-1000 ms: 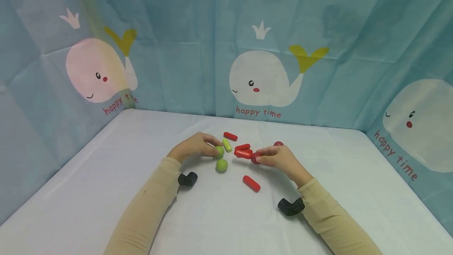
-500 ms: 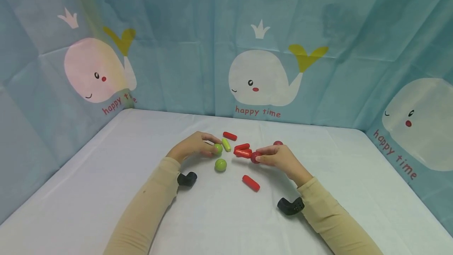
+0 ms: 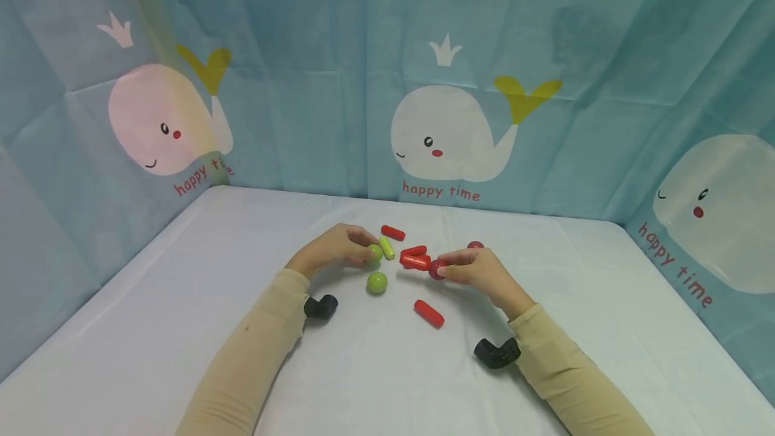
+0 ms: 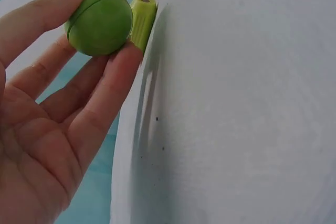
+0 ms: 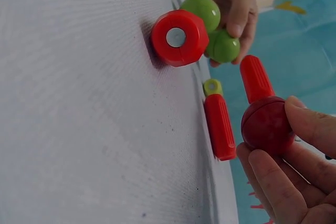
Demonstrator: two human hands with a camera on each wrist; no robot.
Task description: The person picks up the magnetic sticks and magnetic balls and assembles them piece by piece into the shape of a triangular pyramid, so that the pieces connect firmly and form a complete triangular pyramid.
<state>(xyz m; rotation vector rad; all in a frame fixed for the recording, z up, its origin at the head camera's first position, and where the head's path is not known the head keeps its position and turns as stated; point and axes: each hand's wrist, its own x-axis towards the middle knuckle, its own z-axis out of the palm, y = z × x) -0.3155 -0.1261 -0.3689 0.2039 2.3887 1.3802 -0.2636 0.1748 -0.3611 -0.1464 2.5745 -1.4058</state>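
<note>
My left hand (image 3: 336,247) pinches a green ball (image 4: 102,22) with a seam line, between thumb and fingertips. Close behind that ball lies a yellow-green stick (image 3: 387,248). A second green ball (image 3: 377,282) sits on the table, nearer to me. On the right, my right hand (image 3: 484,276) holds a dark red ball (image 5: 268,126) by thumb and fingers. One red stick (image 5: 255,78) extends from this ball, its end against the ball, pointing left in the head view. Just beyond it lies another red stick (image 3: 414,251).
A red stick (image 3: 428,313) with a grey disc in its end lies in front, between the hands. Farther back is another red stick (image 3: 393,233). Behind my right hand a dark red ball (image 3: 475,245) is partly hidden. A whale-printed blue curtain (image 3: 303,120) borders the white table (image 3: 363,382).
My left hand has shifted the green ball slightly away from me, widening the gap to the other green ball. My right hand stays nearly still with the dark red ball.
</note>
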